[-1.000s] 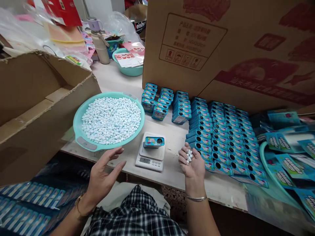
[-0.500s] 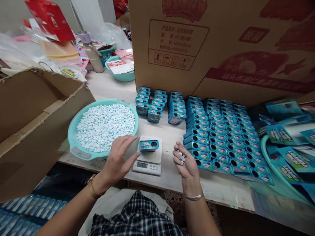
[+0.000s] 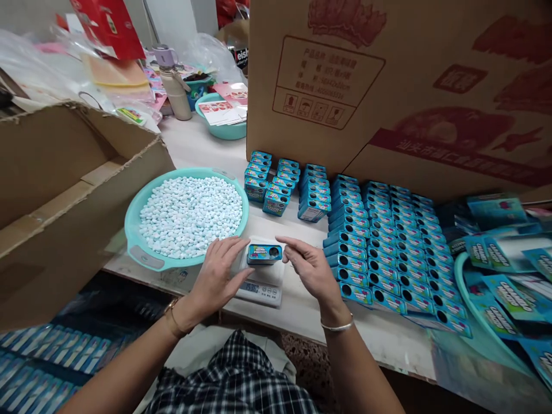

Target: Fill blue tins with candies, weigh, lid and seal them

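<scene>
A small blue tin [image 3: 264,253] lies on a white digital scale [image 3: 261,287] at the table's front edge. My left hand [image 3: 215,276] is open, its stretched fingertips at the tin's left end. My right hand [image 3: 308,269] has turned palm down at the tin's right end, index finger pointing at it and the other fingers curled; the white candies it cupped are hidden beneath it. A teal basin [image 3: 138,253] full of white and pale blue candies [image 3: 190,215] stands just left of the scale.
Rows of matching blue tins [image 3: 388,241] cover the table right of the scale. A large cardboard box [image 3: 388,86] stands behind them and an open carton [image 3: 64,190] at the left. Blue card packs [image 3: 509,287] fill a basin at right. A bottle [image 3: 176,86] stands at the back.
My left hand has come up from the table edge to the tin. My right hand, which lay palm up with candies, has turned over and moved left to the tin.
</scene>
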A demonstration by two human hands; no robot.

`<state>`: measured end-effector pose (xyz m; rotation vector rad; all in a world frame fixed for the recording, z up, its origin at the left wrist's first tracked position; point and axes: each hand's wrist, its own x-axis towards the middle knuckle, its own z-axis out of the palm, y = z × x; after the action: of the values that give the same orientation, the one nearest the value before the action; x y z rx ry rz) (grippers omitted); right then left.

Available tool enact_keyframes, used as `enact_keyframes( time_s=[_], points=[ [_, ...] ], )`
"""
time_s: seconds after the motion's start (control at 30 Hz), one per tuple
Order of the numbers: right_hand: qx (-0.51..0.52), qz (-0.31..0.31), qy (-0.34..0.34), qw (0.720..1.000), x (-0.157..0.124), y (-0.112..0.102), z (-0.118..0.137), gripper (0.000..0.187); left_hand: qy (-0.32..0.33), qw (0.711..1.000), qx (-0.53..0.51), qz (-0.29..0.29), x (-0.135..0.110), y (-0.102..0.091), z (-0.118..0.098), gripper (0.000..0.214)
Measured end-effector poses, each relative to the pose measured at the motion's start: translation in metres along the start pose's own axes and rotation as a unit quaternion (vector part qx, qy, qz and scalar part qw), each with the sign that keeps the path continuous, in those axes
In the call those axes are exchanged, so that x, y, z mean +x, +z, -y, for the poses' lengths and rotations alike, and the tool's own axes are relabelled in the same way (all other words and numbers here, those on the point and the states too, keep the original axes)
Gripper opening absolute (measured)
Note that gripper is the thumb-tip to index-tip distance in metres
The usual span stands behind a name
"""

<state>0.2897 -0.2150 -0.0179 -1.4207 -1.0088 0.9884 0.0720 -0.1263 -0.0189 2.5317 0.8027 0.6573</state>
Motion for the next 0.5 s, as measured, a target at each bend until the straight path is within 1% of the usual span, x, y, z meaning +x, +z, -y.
enact_keyframes(
  time_s=[0.07,0.17,0.27,0.4,0.5],
  points=[
    [-0.09,-0.001,-0.024,0.996,-0.001,0.002,0.007,0.029,-0.004,1.0,-0.008,0.002,-0.002,0.0,0.001,0.052],
    [-0.181,-0.006,-0.032,0.983,-0.001,0.004,0.016,0.019,-0.01,1.0,-0.021,0.002,-0.005,0.001,0.002,0.053],
    [-0.251,0.005,-0.049,0.967,0.0,0.007,0.019,0.023,-0.01,0.999,-0.031,-0.007,-0.008,0.001,0.005,0.053],
    [-0.292,0.019,-0.086,0.952,0.001,0.014,0.012,0.027,-0.006,0.999,-0.041,-0.012,-0.011,0.002,0.007,0.052],
    [-0.277,0.031,-0.081,0.957,0.001,0.015,0.005,0.029,-0.006,0.999,-0.045,-0.015,-0.013,0.002,0.008,0.052]
  ],
)
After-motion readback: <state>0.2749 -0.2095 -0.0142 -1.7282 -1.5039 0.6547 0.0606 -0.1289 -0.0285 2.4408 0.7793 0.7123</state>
